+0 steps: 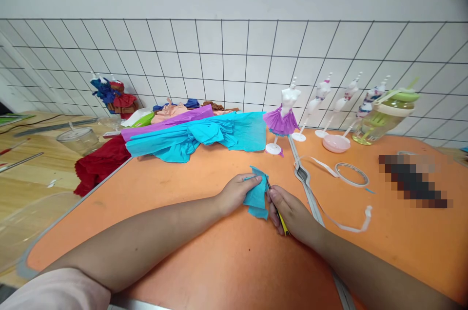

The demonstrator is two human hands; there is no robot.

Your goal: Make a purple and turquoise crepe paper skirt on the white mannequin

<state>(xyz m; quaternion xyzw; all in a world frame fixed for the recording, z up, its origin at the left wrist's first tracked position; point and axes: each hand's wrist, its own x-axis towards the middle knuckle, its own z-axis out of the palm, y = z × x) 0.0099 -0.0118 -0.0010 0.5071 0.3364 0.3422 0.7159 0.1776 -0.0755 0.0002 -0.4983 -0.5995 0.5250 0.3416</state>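
My left hand (236, 194) pinches a small folded piece of turquoise crepe paper (258, 198) between thumb and fingers, above the orange table mat. Closed around a slim tool (282, 224) with a yellow and black handle is my right hand (288, 210). The tool's thin dark tip meets the right edge of the paper; its exact kind is partly hidden by my fingers. Beyond my hands stands a small white dress form (290, 98) wearing a purple crepe paper skirt (281, 121).
Turquoise crepe sheets (237, 129) lie at the back, with dark red crepe (102, 164) at left. Several mini mannequins (321, 90), a pink bowl (336, 143) and a green-lidded bottle (387, 115) stand back right. A tape roll (351, 174) and loose tape strip (351, 227) lie right.
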